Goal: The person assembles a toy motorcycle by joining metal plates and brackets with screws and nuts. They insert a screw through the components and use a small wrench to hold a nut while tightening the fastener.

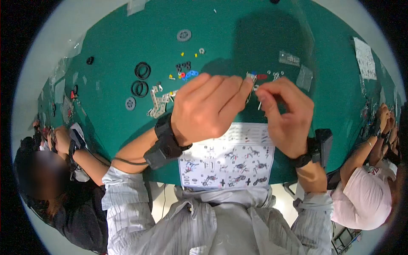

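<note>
My left hand (210,104) is closed, its fingertips pinching a small silver metal part (251,77) with holes. Most of that part is hidden behind the fingers. Close beside it, my right hand (290,114) pinches a thin silver pin (259,105) between thumb and forefinger; whether it is a screw or a rod I cannot make out. Just beyond the hands a red piece (262,77) shows on the table, with small silver nuts (276,75) to its right. Below both hands lies a printed assembly sheet (227,163) with step drawings.
On the green table (123,46) are black rubber rings (140,88), grey wheels (184,35), perforated metal brackets (158,103), blue pieces (190,75) and plastic bags (304,77). One person (63,195) sits at the left, another (365,191) at the right, each with hands at the table.
</note>
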`<state>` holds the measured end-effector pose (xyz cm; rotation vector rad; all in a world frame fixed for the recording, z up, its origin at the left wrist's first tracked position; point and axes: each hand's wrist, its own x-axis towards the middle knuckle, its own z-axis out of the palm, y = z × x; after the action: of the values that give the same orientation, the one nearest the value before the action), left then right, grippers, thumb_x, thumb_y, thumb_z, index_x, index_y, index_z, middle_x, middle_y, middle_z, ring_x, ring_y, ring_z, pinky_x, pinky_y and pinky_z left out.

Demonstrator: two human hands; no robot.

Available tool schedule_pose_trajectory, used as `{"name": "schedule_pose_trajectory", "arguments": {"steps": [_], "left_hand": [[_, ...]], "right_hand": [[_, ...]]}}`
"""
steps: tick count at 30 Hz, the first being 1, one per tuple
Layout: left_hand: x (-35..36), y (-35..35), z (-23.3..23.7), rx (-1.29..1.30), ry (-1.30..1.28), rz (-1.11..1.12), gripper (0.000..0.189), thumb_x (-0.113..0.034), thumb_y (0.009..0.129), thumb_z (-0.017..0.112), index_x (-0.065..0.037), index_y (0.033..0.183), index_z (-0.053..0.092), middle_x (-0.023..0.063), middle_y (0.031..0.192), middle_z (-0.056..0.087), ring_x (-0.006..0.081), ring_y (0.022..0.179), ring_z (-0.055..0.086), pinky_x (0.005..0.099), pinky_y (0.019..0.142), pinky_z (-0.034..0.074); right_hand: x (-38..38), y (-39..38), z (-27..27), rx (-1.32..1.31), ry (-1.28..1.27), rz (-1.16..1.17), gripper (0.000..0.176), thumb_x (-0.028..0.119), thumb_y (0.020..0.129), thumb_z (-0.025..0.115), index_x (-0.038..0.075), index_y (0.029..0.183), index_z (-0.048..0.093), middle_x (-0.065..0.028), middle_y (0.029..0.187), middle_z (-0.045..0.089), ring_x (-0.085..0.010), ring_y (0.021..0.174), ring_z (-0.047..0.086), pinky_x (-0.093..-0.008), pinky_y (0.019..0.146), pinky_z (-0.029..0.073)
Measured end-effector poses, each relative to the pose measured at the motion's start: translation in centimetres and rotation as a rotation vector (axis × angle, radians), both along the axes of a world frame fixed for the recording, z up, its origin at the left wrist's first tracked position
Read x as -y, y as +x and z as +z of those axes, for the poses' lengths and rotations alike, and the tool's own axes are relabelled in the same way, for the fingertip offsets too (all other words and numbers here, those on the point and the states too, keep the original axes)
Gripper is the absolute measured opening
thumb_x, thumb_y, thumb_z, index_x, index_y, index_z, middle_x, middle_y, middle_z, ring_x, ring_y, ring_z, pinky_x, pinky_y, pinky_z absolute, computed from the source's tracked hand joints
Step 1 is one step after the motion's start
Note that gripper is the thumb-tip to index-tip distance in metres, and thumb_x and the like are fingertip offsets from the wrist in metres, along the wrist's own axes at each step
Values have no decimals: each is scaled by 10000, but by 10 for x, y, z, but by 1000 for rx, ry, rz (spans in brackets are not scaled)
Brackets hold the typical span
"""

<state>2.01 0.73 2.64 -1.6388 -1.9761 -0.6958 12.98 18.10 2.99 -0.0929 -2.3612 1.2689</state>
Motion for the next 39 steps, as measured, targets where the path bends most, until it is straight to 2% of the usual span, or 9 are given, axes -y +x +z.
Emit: {"name": "schedule_pose_trajectory", "arguments": {"steps": [11,14,18,19,28,32,33,37,39], "left_hand": [[-11,-19,-15,210,94,-62,331,-31,801,795,-39,1123,720,105,966,726,217,770,700,301,659,555],[-14,-9,-11,804,169,5,357,-53,887,757,-24,1224,642,92,1002,732,176,796,703,285,688,562],[-11,-12,-9,1406,-23,-53,339,-88,990,653,-7,1309,572,57,984,719,118,869,691,238,683,534],[-12,-13,-11,1475,57,-72,322,-118,977,686,5,1257,588,55,895,730,65,767,639,215,657,485],[-13,-15,-15,1651,179,-140,361,30,955,643,5,1304,556,74,979,725,104,907,685,240,749,531],[-9,-26,-26,1611,153,-111,360,-7,988,599,-16,1345,550,69,1025,726,124,940,700,246,703,533],[-10,-27,-26,1676,227,-109,328,-24,994,604,-8,1318,556,69,1029,725,104,964,685,230,790,511],[-9,-32,-24,1645,292,-118,314,-17,986,596,8,1298,578,52,1013,711,107,974,675,241,800,500],[-7,-32,-29,1682,303,-157,333,1,972,582,-1,1305,579,47,998,702,95,927,650,233,773,482]], "right_hand": [[-2,-5,-10,145,-337,-60,109,82,948,702,-25,940,691,-56,812,688,-91,709,632,-252,623,509],[0,-6,-8,183,-617,-16,128,97,965,693,-31,967,691,-44,851,693,-70,749,638,-233,645,523],[1,-6,-18,161,-601,38,121,81,954,704,-32,993,692,-49,893,702,-74,760,651,-223,659,534],[1,-6,-20,162,-568,40,116,75,949,707,-33,989,693,-49,900,703,-74,762,653,-223,660,535],[-5,-12,-16,253,-619,-32,64,32,919,718,-23,944,697,-44,856,720,-46,747,653,-204,624,512],[-9,-14,-16,257,-419,-5,53,8,886,722,-7,928,694,-63,838,708,-87,691,674,-225,592,519],[-11,-14,-16,235,-222,29,90,5,847,744,-2,922,695,-93,806,678,-148,648,676,-264,570,514],[-18,-10,-24,285,111,242,169,35,801,799,4,934,698,-126,775,642,-236,618,647,-337,558,503],[-13,-7,-23,315,85,172,193,37,804,797,1,965,696,-119,772,638,-218,612,641,-324,555,499]]}}
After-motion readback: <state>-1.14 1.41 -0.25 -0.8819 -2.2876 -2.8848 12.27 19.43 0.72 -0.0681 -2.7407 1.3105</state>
